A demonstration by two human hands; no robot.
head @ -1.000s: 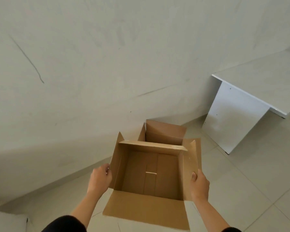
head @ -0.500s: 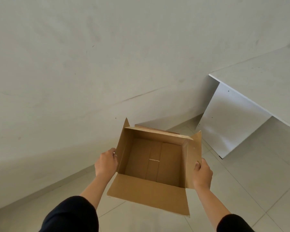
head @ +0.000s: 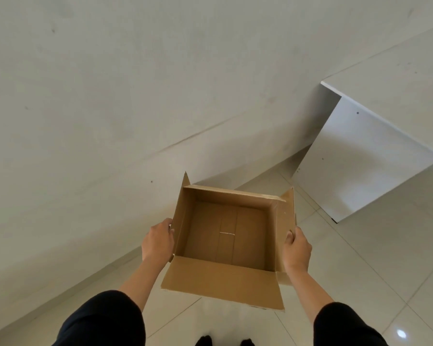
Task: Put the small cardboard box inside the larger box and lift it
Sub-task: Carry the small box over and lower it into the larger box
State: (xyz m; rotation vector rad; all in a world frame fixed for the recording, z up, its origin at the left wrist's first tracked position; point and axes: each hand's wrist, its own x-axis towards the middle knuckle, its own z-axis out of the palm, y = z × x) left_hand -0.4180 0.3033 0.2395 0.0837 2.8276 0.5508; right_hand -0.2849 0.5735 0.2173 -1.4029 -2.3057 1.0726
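Head view
Box (head: 226,236): open-topped cardboard box, held in the air above the floor (head: 360,270), in front of the person's body. Its opening faces up toward the camera.
Box interior: brown bottom with a centre seam and a short pale strip of tape; nothing else can be seen inside.
Flaps: the near flap hangs outward and down toward the person; the left and right flaps stand upright; the far flap is folded, its edge only visible.
Left hand (head: 158,239): pressed against the box's left wall from outside, fingers curled round the wall, gripping it.
Right hand (head: 298,248): gripping the box's right wall and upright flap, thumb (head: 289,236) on the flap's inner side, other fingers hidden behind.
Sleeves: dark, covering both upper forearms.
Shoes (head: 223,342): two dark tips at the bottom edge, below the box.
Wall (head: 135,96): plain, pale, beyond the box.
Table (head: 385,108): white, panel-sided, standing on the tiled floor to the right, well apart from the box.
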